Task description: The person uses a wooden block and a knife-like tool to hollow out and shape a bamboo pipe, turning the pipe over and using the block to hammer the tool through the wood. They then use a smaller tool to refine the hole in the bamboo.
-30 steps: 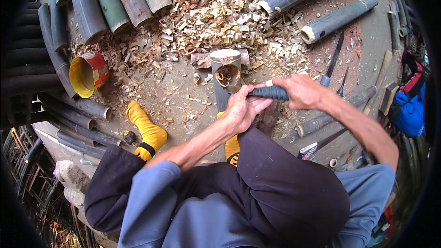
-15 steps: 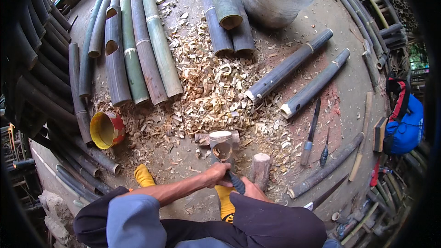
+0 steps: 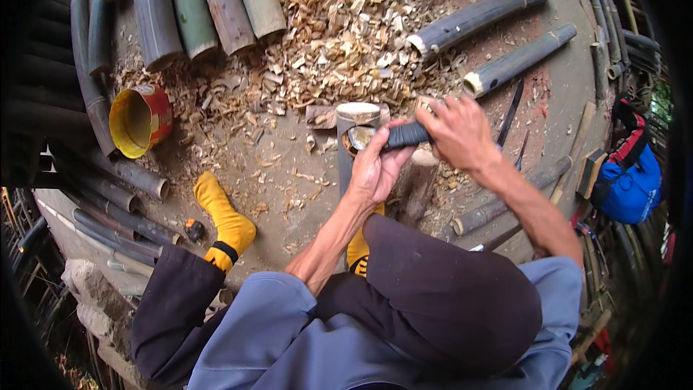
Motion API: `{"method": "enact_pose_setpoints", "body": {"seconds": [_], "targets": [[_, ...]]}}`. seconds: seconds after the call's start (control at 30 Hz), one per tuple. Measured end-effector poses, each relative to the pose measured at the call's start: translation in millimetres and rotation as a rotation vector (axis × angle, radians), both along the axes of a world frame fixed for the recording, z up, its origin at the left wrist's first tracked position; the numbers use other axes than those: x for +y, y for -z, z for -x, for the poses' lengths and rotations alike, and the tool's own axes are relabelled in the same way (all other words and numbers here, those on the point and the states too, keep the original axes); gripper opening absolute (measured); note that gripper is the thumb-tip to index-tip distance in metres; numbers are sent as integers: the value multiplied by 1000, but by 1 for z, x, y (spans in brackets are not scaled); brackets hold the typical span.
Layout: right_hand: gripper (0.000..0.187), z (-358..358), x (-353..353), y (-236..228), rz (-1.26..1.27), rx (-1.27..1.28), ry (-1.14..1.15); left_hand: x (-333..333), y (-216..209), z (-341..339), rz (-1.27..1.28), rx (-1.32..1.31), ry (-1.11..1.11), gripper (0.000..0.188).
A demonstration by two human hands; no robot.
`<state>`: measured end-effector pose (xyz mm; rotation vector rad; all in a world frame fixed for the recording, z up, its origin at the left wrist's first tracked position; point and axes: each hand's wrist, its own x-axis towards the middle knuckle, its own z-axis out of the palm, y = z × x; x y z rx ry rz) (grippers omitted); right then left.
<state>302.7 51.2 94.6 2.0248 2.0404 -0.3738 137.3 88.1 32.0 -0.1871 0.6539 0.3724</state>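
A tool with a dark, wrapped handle (image 3: 408, 136) lies crosswise between my hands. My right hand (image 3: 460, 133) is wrapped round its right end. At the other end, my left hand (image 3: 376, 167) grips it between thumb and fingers. The tool's working end lies at the oval opening cut into a grey bamboo section (image 3: 346, 170), and its exact shape is hard to make out. The bamboo's pale cut end points away from me, by a short wooden piece (image 3: 321, 117) on the ground. A wooden stump (image 3: 416, 189) stands just right of the bamboo, partly behind my hands.
Wood shavings (image 3: 332, 50) spread across the ground ahead. Bamboo poles (image 3: 209, 3) lie at the far left, with two cut lengths (image 3: 480, 18) at the far right. A yellow-and-red bucket (image 3: 150, 119) lies tipped at left. A long blade (image 3: 511, 112) and a blue bag (image 3: 632, 184) are at right.
The view has tilted nearer to my body. My right hand has risen from beside my knee to the handle's end, and the tool has swung crosswise. The left hand has shifted along it.
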Motion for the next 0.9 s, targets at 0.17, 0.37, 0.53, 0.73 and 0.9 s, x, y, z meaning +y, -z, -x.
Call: {"method": "enact_pose_setpoints", "body": {"seconds": [0.17,0.37,0.53,0.73,0.9], "targets": [[24,7,121,-5,439,-115,-311,14,7,-6,372,-208,-369,44],[47,3,-45,20,817,712,530,-43,-41,32,-62,107,823,78],[42,62,-64,-59,33,849,828,-53,-63,38,-463,121,586,86],[30,84,-8,-60,-172,408,-58,23,-43,86,-1497,507,1054,40],[29,121,3,-1,181,643,-442,-13,-17,162,-1335,470,935,41]]}}
